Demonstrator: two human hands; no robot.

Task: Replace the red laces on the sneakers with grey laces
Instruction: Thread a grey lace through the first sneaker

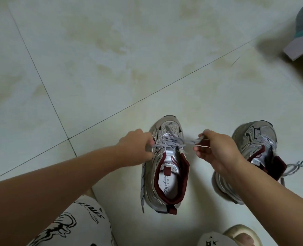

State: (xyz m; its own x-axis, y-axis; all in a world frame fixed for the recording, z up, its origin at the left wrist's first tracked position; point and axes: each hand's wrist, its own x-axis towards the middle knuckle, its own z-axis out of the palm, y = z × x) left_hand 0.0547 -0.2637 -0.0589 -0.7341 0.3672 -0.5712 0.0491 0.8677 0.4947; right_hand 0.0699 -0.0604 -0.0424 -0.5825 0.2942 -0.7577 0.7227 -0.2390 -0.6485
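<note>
Nearest on the tiled floor, a printed-fabric knee and a slippered foot — crouched low, likely to reach the work. Just beyond, left hand and right hand each pinching an end of the grey lace, drawn outward across the near sneaker, seemingly to tighten it. Further right, second sneaker with grey lace trailing loose; no red laces visible.

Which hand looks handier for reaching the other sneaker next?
Probably the right hand: the second sneaker lies just beyond it, its grey lace trailing loose. The left hand is across the middle sneaker.
</note>
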